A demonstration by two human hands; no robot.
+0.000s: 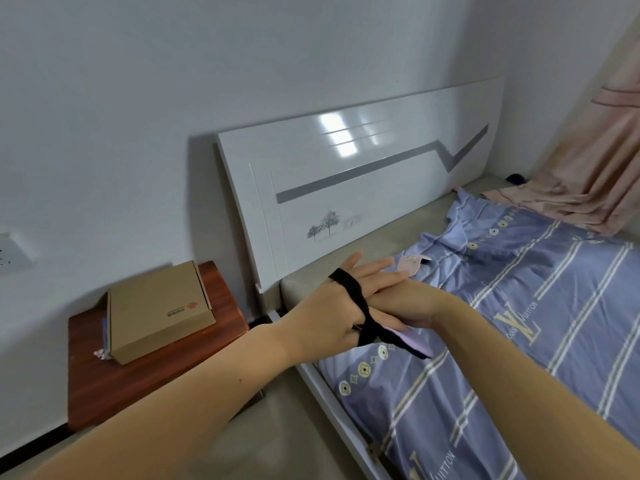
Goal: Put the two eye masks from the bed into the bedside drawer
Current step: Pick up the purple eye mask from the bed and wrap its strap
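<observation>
Both hands meet over the near-left bed (519, 341) edge: left hand (322, 310) wears the black strap (349, 289), right hand (398, 303) seemingly presses the purple eye mask (417, 342). Free the strap before carrying it left toward the bedside table (145, 368).

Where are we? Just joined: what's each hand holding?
Left hand: holding the eye mask, strap looped over it.
Right hand: partly hidden; grip cannot be told.

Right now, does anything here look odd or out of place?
Yes. The black strap of a lilac eye mask is looped over the back of the left hand, as if snagged. A cardboard box sits askew on the bedside table, and the curtain spills onto the bed.
</observation>
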